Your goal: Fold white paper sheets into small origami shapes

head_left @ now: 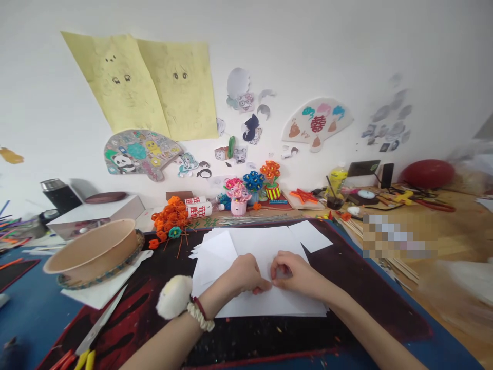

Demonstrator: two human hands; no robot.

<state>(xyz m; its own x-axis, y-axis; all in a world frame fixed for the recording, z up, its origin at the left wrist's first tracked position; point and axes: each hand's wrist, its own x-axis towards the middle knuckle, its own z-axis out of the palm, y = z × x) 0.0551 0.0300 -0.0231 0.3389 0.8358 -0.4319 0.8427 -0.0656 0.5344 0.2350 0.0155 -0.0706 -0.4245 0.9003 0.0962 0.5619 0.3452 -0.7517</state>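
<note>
Both my hands are over a stack of white paper sheets (239,306) in the middle of the dark mat. My left hand (246,272) is closed, its fingertips pointing down at the top sheet. Opposite it, my right hand (290,272) curls with thumb and forefinger pinched together, a short gap from the left. Whatever lies between the fingertips is white on white or too small to make out. A folded or smaller white sheet (217,252) lies under the left hand's far side. On my left wrist sit a cream scrunchie (200,317) and a white fluffy ball (175,296).
Scissors (96,329) with red and yellow handles lie at the lower left, near a beige bowl (96,252). Orange pipe-cleaner flowers (171,218) and small flower pots (239,206) stand behind the paper. A cup of dark liquid (335,200) is at the back right.
</note>
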